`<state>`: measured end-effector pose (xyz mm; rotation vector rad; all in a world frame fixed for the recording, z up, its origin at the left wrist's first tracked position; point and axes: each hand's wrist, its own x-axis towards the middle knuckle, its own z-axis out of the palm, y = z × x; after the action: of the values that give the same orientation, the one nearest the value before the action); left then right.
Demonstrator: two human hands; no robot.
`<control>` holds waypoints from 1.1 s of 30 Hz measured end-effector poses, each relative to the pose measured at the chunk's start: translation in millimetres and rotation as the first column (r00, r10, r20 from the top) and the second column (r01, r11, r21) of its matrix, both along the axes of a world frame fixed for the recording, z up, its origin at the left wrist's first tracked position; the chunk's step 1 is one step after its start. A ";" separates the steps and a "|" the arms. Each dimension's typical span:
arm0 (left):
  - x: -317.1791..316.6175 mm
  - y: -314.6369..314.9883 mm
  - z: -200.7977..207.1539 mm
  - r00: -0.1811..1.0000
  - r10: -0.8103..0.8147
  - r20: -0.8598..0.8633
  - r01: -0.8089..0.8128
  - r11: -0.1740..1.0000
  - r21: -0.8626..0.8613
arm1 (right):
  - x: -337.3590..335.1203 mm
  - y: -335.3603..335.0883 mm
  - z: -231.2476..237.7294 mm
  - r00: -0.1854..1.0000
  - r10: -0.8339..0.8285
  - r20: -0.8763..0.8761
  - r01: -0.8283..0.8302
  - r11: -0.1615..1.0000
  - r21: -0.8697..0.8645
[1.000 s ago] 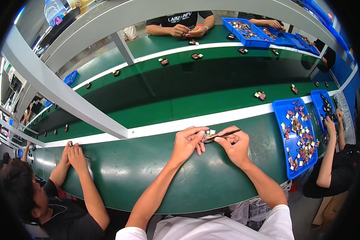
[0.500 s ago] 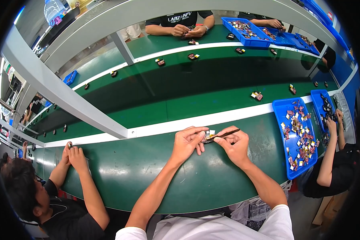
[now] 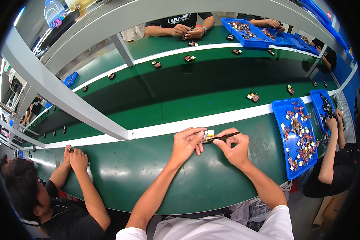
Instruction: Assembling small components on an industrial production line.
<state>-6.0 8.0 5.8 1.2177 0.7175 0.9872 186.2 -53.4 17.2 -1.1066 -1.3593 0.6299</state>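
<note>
Left hand (image 3: 188, 141): fingers pinch small white-and-yellow part (image 3: 209, 136) above bench (image 3: 200, 188). Right hand (image 3: 236, 147): fingers grip dark slim tool (image 3: 229, 136), possibly tweezers, near part. Risk: uneven pressure could slip tool, knocking part loose. Beyond: green belt (image 3: 128, 98) carrying similar pieces (image 3: 253, 97).

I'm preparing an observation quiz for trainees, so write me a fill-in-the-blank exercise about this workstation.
1. Of the left hand and the right hand, the one holding the slender dark tool is the ____.
2. The nearest tray, holding many loose parts, is coloured ____.
3. The worktop beneath the hands is coloured ____.
4. The person's own sleeves are coloured ____.

Missing words: right; blue; green; white.
</note>
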 end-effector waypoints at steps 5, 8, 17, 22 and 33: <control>0.2 -0.2 -1.1 1.000 -0.006 -0.003 0.006 1.000 -0.011 | -0.9 -1.1 1.6 0.989 -0.038 0.141 0.028 0.997 0.075; 1.1 -1.1 1.4 1.000 -0.001 -0.013 0.001 1.000 -0.009 | -2.8 -0.9 4.1 0.982 -0.058 0.181 0.036 0.992 0.124; 6.9 -3.9 5.2 0.996 0.020 -0.090 -0.024 0.999 -0.042 | -2.1 0.7 2.1 0.938 -0.095 0.333 -0.002 0.960 0.279; 9.4 -8.5 10.3 0.984 0.053 -0.172 -0.056 0.998 -0.012 | -3.9 0.8 2.6 0.917 -0.122 0.381 -0.033 0.926 0.375; 13.9 -11.7 7.9 0.959 0.141 -0.246 -0.119 0.988 0.101 | -4.4 3.3 3.2 0.919 -0.109 0.380 -0.043 0.928 0.371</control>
<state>7.9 -3.8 13.7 1.4013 0.9739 0.9883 181.9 -50.1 20.4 -0.9693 -1.7175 0.1035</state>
